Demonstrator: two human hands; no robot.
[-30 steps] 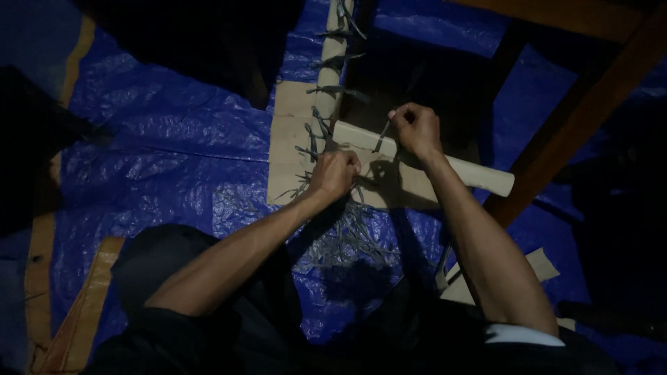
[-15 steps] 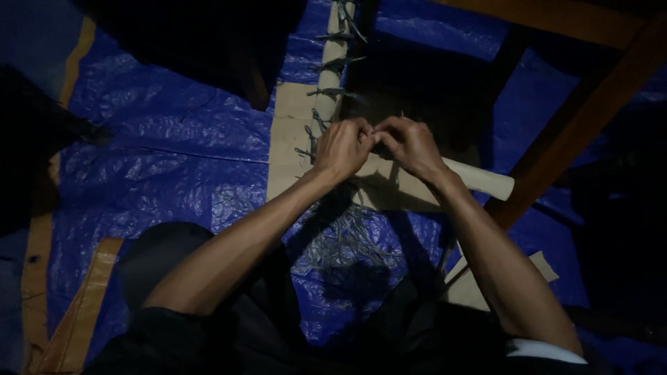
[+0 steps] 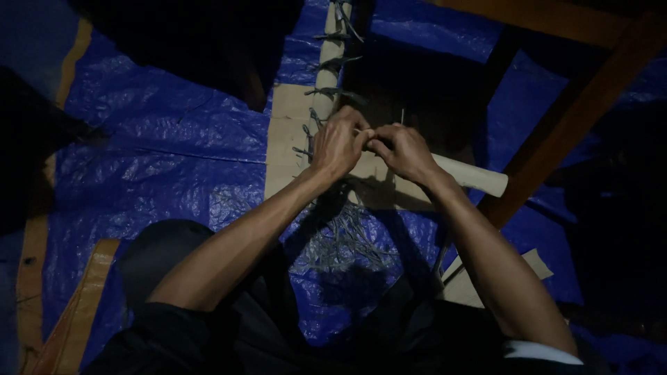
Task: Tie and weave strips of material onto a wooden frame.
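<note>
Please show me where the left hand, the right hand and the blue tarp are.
left hand (image 3: 338,144), head view, on its back.
right hand (image 3: 403,149), head view, on its back.
blue tarp (image 3: 153,160), head view, on a bare crinkled part.

Dim light — crinkled blue tarpaulin (image 3: 160,160) over the floor, wooden frame (image 3: 556,139) at right.

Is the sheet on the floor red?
No, the plastic sheet spread on the floor under both hands is blue.
</note>
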